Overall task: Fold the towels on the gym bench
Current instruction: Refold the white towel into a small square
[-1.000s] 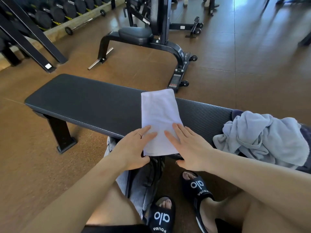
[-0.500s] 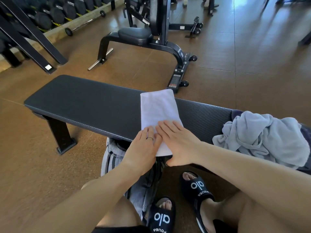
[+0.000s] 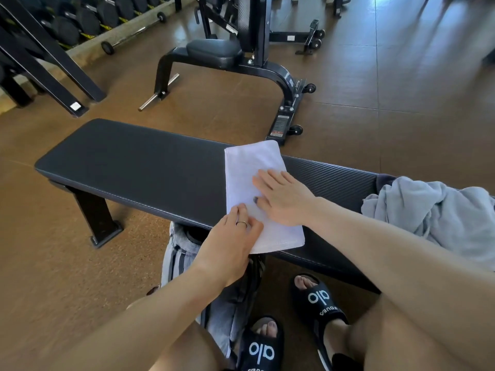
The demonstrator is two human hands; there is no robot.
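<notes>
A white towel (image 3: 249, 167), folded into a long narrow strip, lies across the black gym bench (image 3: 134, 162), its near end just over the front edge. My right hand (image 3: 284, 199) lies flat on the middle of the towel with its fingers spread. At the towel's near left corner, my left hand (image 3: 230, 242) has its fingers curled over the edge; the thumb is hidden. A crumpled heap of pale grey towels (image 3: 434, 212) sits on the right end of the bench, apart from both hands.
A black weight machine (image 3: 241, 57) stands on the brown floor behind the bench, with a dumbbell rack (image 3: 67, 25) at the far left. Striped grey cloth (image 3: 182, 253) hangs below the bench by my knees. My feet in black slides (image 3: 318, 298) rest under its front edge.
My right hand has slid forward from the towel's near end to its middle. My left hand has stayed at the near corner and curled its fingers.
</notes>
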